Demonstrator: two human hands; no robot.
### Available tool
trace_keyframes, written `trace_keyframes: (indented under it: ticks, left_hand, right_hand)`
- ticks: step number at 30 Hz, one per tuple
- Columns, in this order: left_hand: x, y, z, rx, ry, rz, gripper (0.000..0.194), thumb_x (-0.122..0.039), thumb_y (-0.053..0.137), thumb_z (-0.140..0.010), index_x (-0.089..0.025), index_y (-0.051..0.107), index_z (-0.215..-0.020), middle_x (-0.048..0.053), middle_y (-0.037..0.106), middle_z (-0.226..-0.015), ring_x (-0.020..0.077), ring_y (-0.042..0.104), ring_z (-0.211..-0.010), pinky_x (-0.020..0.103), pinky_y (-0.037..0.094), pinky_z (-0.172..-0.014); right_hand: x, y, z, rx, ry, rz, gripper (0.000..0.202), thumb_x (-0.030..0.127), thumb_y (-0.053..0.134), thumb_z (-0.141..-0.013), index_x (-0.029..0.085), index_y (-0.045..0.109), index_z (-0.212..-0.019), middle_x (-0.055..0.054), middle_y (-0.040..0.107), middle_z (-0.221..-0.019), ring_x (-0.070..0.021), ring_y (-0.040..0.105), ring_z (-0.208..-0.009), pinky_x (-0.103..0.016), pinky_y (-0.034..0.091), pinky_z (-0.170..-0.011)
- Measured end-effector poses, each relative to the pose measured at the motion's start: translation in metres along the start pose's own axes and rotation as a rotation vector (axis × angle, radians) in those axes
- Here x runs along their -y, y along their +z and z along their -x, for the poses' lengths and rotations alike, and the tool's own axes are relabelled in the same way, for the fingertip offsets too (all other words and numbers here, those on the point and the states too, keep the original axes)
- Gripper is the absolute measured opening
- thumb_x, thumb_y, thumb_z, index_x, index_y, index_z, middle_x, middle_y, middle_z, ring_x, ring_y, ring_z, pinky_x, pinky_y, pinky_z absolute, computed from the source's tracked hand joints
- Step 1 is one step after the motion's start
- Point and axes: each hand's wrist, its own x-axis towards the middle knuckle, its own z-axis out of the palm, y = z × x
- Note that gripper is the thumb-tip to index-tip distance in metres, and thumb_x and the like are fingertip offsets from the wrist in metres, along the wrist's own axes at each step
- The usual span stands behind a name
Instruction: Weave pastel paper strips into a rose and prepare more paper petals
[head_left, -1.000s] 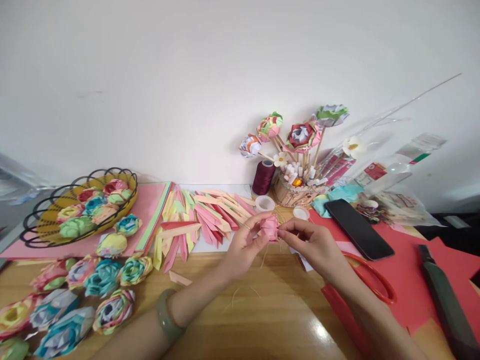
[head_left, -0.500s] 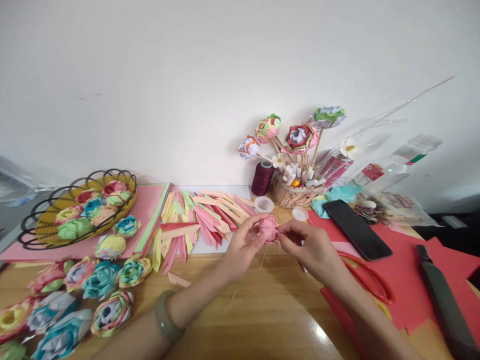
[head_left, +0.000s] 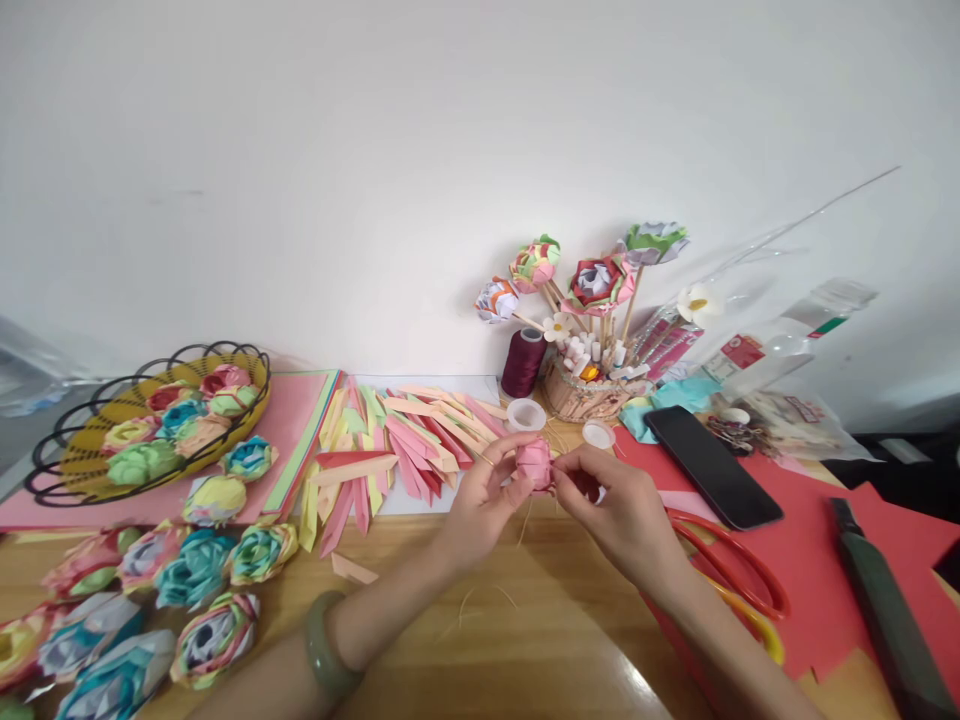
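Your left hand (head_left: 480,505) grips the pink paper flower (head_left: 533,464); your right hand (head_left: 619,500) pinches its edge; continuing likely calls for light pressure.

Curling the left hand (head_left: 489,492) around, thumb opposed; pinching with the right hand (head_left: 609,498), close beside it.

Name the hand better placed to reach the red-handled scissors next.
Probably the right hand: it's nearer the scissors, and only its fingertips work beside the pink paper flower, which the left hand cradles.
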Motion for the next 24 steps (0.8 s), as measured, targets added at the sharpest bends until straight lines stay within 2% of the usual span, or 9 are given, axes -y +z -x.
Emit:
trace_keyframes:
  ticks: [5, 11, 19, 22, 24]
  left_hand:
    - [0.0007, 0.0008, 0.0001, 0.000, 0.013, 0.015, 0.034, -0.030, 0.060, -0.078, -0.022, 0.053, -0.110, 0.007, 0.059, -0.112, 0.0204, 0.053, -0.106, 0.033, 0.040, -0.092]
    - [0.0018, 0.0007, 0.0019, 0.006, 0.032, 0.013, 0.033, -0.027, 0.059, -0.079, -0.023, 0.052, -0.111, 0.006, 0.058, -0.112, 0.0191, 0.052, -0.107, 0.032, 0.040, -0.092]
    - [-0.0010, 0.0002, 0.0010, 0.006, 0.054, -0.011, 0.033, -0.027, 0.058, -0.080, -0.021, 0.051, -0.111, 0.007, 0.057, -0.113, 0.0189, 0.053, -0.106, 0.032, 0.041, -0.091]
    - [-0.0008, -0.0004, 0.0010, 0.006, 0.069, -0.010, 0.032, -0.026, 0.059, -0.079, -0.021, 0.052, -0.110, 0.007, 0.057, -0.113, 0.0185, 0.053, -0.105, 0.031, 0.041, -0.092]
    - [0.0002, -0.0010, 0.0007, 0.002, 0.063, 0.002, 0.032, -0.026, 0.059, -0.079, -0.021, 0.053, -0.110, 0.007, 0.057, -0.113, 0.0187, 0.053, -0.105, 0.031, 0.042, -0.091]
  right_hand:
    - [-0.0038, 0.0083, 0.0040, -0.144, -0.144, 0.257, 0.013, 0.020, 0.050, -0.079, 0.018, 0.057, -0.068, -0.003, 0.058, -0.061, -0.0141, 0.055, -0.055, -0.024, 0.040, -0.050]
    - [-0.0047, 0.0081, 0.0050, -0.191, -0.221, 0.272, 0.013, 0.018, 0.051, -0.081, 0.017, 0.056, -0.069, -0.003, 0.058, -0.061, -0.0127, 0.053, -0.052, -0.023, 0.041, -0.049]
    - [-0.0096, 0.0095, 0.0045, -0.239, -0.288, 0.169, 0.012, 0.017, 0.054, -0.080, 0.017, 0.055, -0.068, -0.002, 0.056, -0.060, -0.0124, 0.052, -0.055, -0.023, 0.041, -0.050]
    - [-0.0081, 0.0068, 0.0033, -0.186, -0.268, 0.074, 0.012, 0.017, 0.053, -0.081, 0.018, 0.056, -0.069, -0.002, 0.056, -0.062, -0.0127, 0.052, -0.057, -0.024, 0.041, -0.052]
    - [-0.0062, 0.0030, 0.0022, -0.116, -0.185, -0.045, 0.014, 0.021, 0.053, -0.082, 0.018, 0.059, -0.070, -0.002, 0.056, -0.062, -0.0124, 0.051, -0.056, -0.024, 0.041, -0.052]
